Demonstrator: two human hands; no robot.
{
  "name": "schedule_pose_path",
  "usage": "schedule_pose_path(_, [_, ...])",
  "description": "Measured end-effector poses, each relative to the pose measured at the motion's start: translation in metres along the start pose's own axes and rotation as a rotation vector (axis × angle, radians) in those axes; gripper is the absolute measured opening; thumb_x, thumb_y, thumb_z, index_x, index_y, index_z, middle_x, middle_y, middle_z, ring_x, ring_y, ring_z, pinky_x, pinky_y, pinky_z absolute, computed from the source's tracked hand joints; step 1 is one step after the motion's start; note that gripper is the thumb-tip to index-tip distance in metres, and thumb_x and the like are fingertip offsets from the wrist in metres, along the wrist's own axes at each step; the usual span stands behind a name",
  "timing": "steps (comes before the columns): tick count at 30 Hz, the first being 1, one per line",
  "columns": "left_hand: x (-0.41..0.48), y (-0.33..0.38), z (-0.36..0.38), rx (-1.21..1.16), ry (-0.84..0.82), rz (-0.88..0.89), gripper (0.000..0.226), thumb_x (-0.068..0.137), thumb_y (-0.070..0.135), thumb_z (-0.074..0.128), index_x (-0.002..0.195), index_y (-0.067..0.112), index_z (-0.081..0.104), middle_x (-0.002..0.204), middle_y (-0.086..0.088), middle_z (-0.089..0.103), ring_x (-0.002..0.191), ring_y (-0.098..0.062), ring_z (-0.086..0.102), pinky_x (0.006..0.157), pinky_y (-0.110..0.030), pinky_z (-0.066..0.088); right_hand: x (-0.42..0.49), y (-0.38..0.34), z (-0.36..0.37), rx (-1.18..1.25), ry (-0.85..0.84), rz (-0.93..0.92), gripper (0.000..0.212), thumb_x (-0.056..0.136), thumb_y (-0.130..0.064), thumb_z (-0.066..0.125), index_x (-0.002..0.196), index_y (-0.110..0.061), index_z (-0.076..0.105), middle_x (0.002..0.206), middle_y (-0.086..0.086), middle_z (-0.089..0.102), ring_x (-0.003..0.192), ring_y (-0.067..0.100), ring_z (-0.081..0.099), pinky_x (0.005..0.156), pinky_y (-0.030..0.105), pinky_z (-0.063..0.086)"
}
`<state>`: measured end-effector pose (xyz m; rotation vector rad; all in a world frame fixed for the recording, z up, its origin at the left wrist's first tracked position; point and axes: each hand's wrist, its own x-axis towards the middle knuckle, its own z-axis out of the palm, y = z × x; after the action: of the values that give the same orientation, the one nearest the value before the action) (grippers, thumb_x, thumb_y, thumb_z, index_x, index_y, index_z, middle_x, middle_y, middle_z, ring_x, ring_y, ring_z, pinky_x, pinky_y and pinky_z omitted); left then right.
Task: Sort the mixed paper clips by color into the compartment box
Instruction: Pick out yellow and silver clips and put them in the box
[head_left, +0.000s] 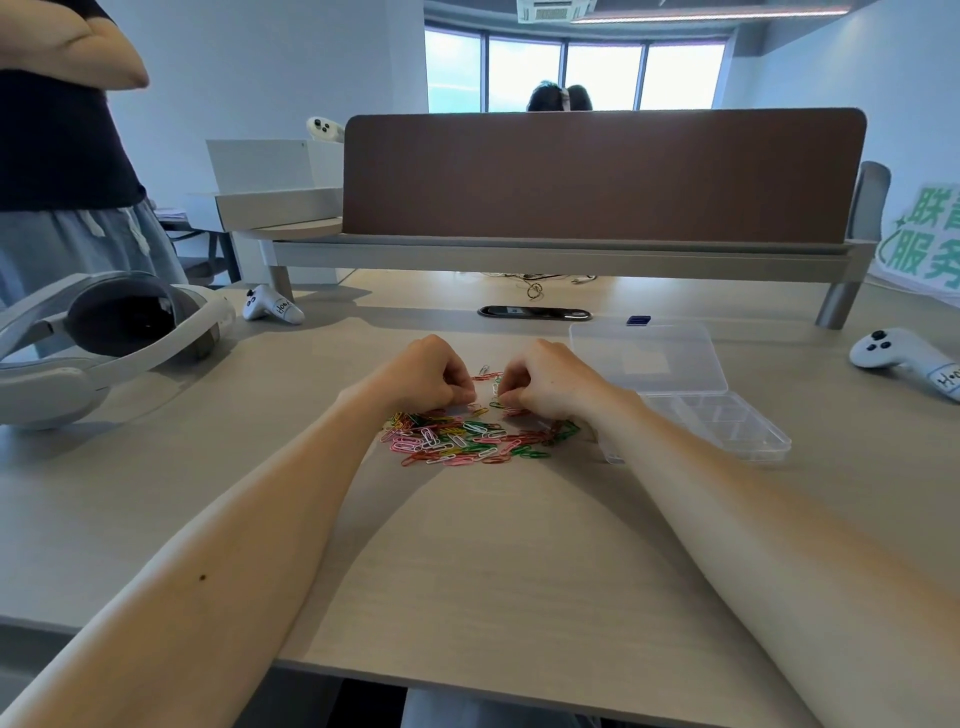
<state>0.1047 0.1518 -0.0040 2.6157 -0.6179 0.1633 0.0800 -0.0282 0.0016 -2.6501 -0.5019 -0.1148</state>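
Note:
A heap of mixed paper clips in pink, red, green, yellow and white lies on the desk in front of me. Both hands sit at its far edge with fingers curled downward. My left hand pinches at clips by its fingertips. My right hand does the same a few centimetres away, just above a red clip. Which clips they hold is too small to make out. The clear compartment box stands open to the right of the heap, beside my right forearm, its lid folded back. Its compartments look empty.
A white headset and a controller lie at the left; another controller lies at the far right. A brown divider panel closes off the back of the desk. A person stands at the left edge.

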Motion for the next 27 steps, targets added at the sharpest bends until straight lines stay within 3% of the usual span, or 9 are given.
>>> schedule_pose_path(11, [0.0,-0.016,-0.007,-0.057,0.099,-0.079,0.013,0.085,0.011,0.069,0.097,0.008,0.076,0.082,-0.001,0.07,0.07,-0.01,0.062,0.064,-0.018,0.048,0.018,-0.014,0.009,-0.056,-0.071,-0.032,0.015,0.085,-0.015,0.073,0.099,-0.013,0.075,0.088,-0.003,0.063,0.08,0.011,0.056,0.06,0.018,0.038])
schedule_pose_path(15, [0.0,-0.016,-0.006,-0.056,0.103,-0.07,0.013,0.085,0.011,0.069,0.096,0.01,0.076,0.084,-0.002,0.072,0.071,-0.011,0.064,0.064,-0.018,0.049,0.022,-0.018,0.008,-0.09,-0.111,-0.022,0.018,0.084,-0.016,0.073,0.101,-0.014,0.076,0.092,-0.002,0.066,0.086,0.015,0.059,0.071,0.025,0.045])
schedule_pose_path(20, [0.0,-0.015,-0.006,-0.067,0.114,-0.062,0.014,0.086,0.009,0.068,0.097,0.01,0.075,0.082,0.0,0.07,0.072,-0.011,0.064,0.068,-0.021,0.053,0.022,-0.022,0.01,-0.122,-0.138,-0.001,0.013,0.086,-0.015,0.069,0.097,-0.012,0.075,0.091,0.002,0.068,0.082,0.017,0.06,0.066,0.026,0.044])
schedule_pose_path(24, [-0.002,-0.011,-0.008,-0.114,0.101,-0.041,0.014,0.085,0.008,0.069,0.097,0.01,0.075,0.079,0.0,0.07,0.07,-0.012,0.066,0.07,-0.024,0.056,0.023,-0.021,0.011,-0.132,-0.15,0.021,0.007,0.082,-0.012,0.069,0.083,-0.018,0.072,0.085,0.0,0.067,0.081,0.02,0.062,0.06,0.027,0.047])
schedule_pose_path(27, [-0.002,-0.008,-0.008,-0.184,0.064,-0.027,0.014,0.084,0.005,0.069,0.096,0.01,0.075,0.081,-0.004,0.073,0.07,-0.012,0.07,0.069,-0.021,0.056,0.021,-0.016,0.007,-0.112,-0.14,0.036,0.014,0.08,-0.011,0.069,0.073,-0.023,0.066,0.085,-0.001,0.067,0.083,0.021,0.063,0.064,0.03,0.05])
